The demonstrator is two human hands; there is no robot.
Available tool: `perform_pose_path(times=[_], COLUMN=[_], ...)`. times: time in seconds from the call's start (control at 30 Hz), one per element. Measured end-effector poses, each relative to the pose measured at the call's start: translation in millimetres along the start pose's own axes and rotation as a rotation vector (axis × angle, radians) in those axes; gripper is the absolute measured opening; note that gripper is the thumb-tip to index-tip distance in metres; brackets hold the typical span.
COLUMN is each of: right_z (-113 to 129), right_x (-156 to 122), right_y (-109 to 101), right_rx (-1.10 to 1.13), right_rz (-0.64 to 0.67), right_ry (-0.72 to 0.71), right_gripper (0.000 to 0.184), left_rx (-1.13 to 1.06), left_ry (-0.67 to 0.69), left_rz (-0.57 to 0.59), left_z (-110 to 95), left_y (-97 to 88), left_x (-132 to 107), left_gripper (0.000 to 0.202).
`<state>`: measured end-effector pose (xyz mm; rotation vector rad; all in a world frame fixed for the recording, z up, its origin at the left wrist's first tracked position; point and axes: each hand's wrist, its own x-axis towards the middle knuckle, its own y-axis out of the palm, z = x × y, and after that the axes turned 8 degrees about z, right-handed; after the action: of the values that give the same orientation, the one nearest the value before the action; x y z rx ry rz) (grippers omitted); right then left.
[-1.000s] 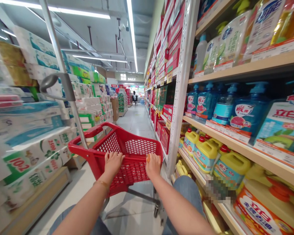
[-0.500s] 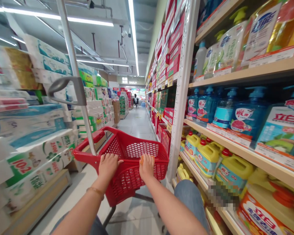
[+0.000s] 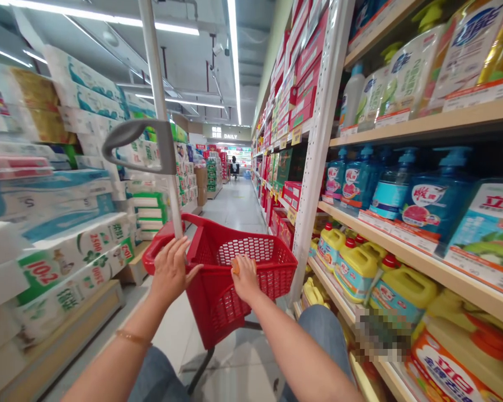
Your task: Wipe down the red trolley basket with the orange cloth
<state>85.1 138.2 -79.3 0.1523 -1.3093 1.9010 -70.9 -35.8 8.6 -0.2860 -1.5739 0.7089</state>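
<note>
Left hand point(image 3: 171, 271) spread, resting on rim of red shopping cart basket point(image 3: 212, 312), right hand point(image 3: 245, 277) curled over same rim

Shopping cart point(image 3: 230, 290) right up front in the aisle point(image 3: 235, 209)
Tissue packs point(image 3: 62, 223) stacked on the left, shelves point(image 3: 427, 125) on the right with bottles point(image 3: 438, 192) on them.
</note>
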Motion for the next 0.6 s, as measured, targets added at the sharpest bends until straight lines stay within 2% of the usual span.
perform_pose_path(times=[0.1, 0.17, 0.27, 0.37, 0.5, 0.6], right_z=[6.8, 5.3, -0.3, -3.3, -7.0, -7.8], right_x=[-3.9, -6.8, -10.1, -10.2, -1.8, 7.4], right_y=[6.8, 8.0, 8.2, 11.3, 12.6, 6.7], right_rx=[0.028, 0.013, -0.025, -0.067, -0.078, -0.041], right_rz=[0.016, 0.001, -0.02, -0.03, -0.084, -0.066], right_ry=[-0.164, -0.191, -0.165, -0.145, -0.007, 0.09], right_gripper=[0.051, 0.052, 0.053, 0.056, 0.052, 0.047], left_rx=[-0.009, 0.02, 0.055, 0.105, 0.141, 0.139], left_ry=[-0.097, -0.168, -0.188, -0.18, -0.199, -0.123], left_rz=[-0.084, -0.073, 0.019, 0.171, 0.321, 0.407], left_z=[-1.1, 4.8, 22.0, 32.1, 22.4, 13.0], left_y=[11.7, 16.2, 14.4, 5.7, -11.7, -27.6], left_x=[-11.1, -14.5, -12.8, -8.4, -4.0, 1.6], left_gripper=[0.08, 0.082, 0.087, 0.085, 0.069, 0.062])
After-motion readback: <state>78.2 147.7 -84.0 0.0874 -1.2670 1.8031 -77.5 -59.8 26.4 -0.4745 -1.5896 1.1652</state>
